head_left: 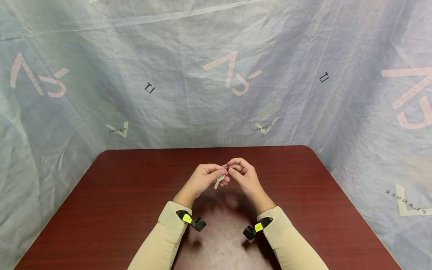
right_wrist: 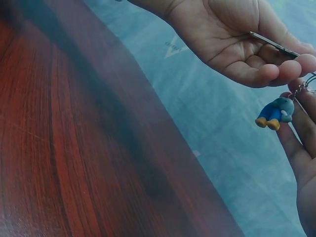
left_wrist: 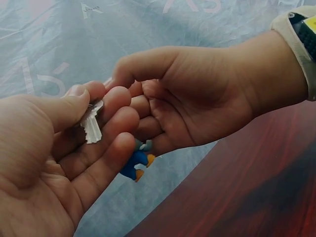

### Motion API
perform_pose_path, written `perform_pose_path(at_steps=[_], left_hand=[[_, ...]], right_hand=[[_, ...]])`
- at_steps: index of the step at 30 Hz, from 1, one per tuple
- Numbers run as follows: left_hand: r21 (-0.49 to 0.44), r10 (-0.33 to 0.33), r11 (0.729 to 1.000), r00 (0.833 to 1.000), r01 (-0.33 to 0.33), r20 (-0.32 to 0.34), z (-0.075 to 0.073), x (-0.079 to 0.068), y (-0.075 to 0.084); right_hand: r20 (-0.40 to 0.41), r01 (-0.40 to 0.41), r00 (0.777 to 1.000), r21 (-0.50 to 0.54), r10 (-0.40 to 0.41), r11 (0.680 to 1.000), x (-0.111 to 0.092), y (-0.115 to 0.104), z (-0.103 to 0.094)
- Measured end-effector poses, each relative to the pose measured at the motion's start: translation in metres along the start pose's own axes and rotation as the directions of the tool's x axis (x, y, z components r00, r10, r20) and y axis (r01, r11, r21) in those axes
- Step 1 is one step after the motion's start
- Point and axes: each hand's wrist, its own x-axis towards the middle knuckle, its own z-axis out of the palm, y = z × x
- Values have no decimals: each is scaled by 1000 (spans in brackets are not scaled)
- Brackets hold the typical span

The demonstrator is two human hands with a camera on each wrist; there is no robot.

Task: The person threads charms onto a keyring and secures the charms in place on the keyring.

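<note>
Both hands meet above the table's middle. Between the thumb and fingers of my left hand (head_left: 204, 176) is a silver key (left_wrist: 93, 126), its toothed blade pointing down. My right hand (head_left: 247, 176) pinches a metal key ring (right_wrist: 310, 83) at the fingertips, close against the left fingers. From the ring, on a short chain, hangs a small figurine keychain (right_wrist: 276, 112), blue and grey with orange-yellow feet. The left wrist view shows the figurine partly behind the left fingers. Where key and ring join is hidden by the fingers.
A dark red wood-grain table (head_left: 135, 195) lies under the hands. Grey printed fabric (head_left: 189, 108) hangs behind it and along both sides. Each beige sleeve carries a strapped black wrist camera (head_left: 199, 224).
</note>
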Motion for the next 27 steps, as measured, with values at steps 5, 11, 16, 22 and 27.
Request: perform_pose_path(at_steps=[5, 11, 16, 22, 27], left_hand=[[21, -3, 1000, 1000, 3, 11, -1, 0, -2], [34, 0, 999, 1000, -1, 23, -2, 1, -4], [35, -11, 999, 1000, 10, 30, -3, 2, -5], [51, -12, 999, 999, 10, 36, -4, 1, -5], [56, 10, 998, 1000, -11, 23, -4, 1, -6]], right_hand=[[-7, -9, 1000, 2, 9, 1000, -1, 1, 1], [-20, -22, 1000, 16, 22, 1000, 0, 4, -1], [-16, -46, 999, 44, 47, 998, 1, 5, -2], [-2, -79, 997, 91, 80, 993, 1, 5, -3], [-20, -83, 996, 90, 85, 992, 1, 4, -3]])
